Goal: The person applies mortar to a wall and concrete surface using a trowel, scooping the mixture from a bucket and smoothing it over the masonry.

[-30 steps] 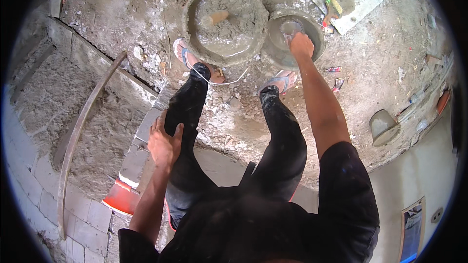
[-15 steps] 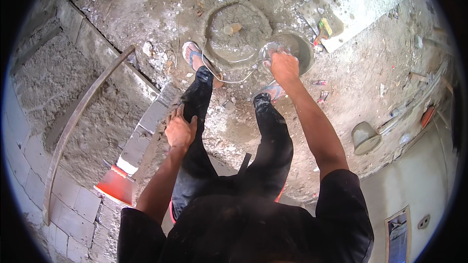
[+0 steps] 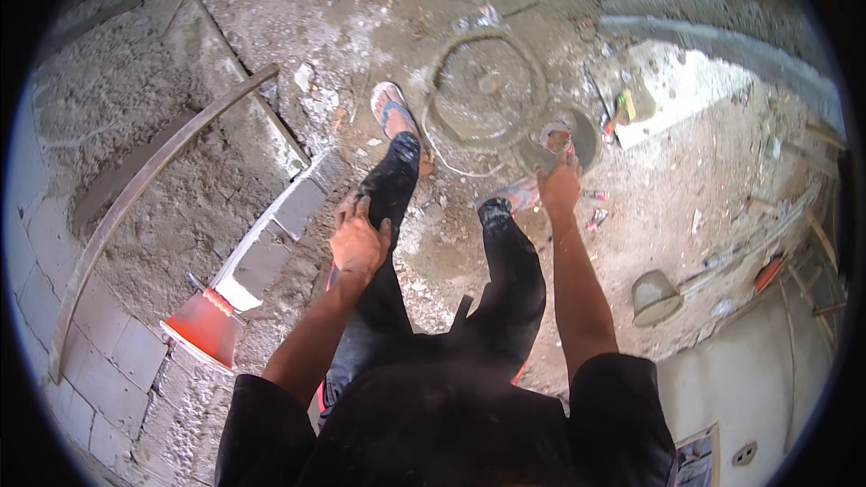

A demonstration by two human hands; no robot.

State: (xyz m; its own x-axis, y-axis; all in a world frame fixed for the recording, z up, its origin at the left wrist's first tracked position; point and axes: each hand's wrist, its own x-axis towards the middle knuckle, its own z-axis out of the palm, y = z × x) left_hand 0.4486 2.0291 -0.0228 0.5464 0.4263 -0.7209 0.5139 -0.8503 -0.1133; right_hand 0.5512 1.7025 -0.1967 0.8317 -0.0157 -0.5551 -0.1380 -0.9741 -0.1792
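My right hand (image 3: 559, 185) reaches down to a grey bucket (image 3: 591, 146), its fingers closed on the near edge of a small cup (image 3: 554, 135), whitish with a reddish inside. The cup is at the bucket's mouth; how deep it sits is hard to tell. Touching the bucket's left side is a round tub (image 3: 440, 117) of wet grey mix (image 3: 487, 108), with a faint pale lump near its middle. A thin pale cord or handle (image 3: 451, 165) curves along the tub's near side. My left hand (image 3: 358, 239) rests on my left leg near the knee, fingers spread and holding nothing.
A red dustpan-like scoop (image 3: 206, 326) lies at left by pale blocks (image 3: 257, 261). A long curved strip (image 3: 135, 203) crosses the rough ground. Right of me lies another bucket (image 3: 655, 298), tipped over. A brush-like tool (image 3: 622, 110) lies beside a pale board (image 3: 690, 95).
My right hand has drawn back from the tub's edge to the bucket, bringing the cup over it. The tan lump in the tub shows less. The whole view has shifted; my left hand stays on my leg.
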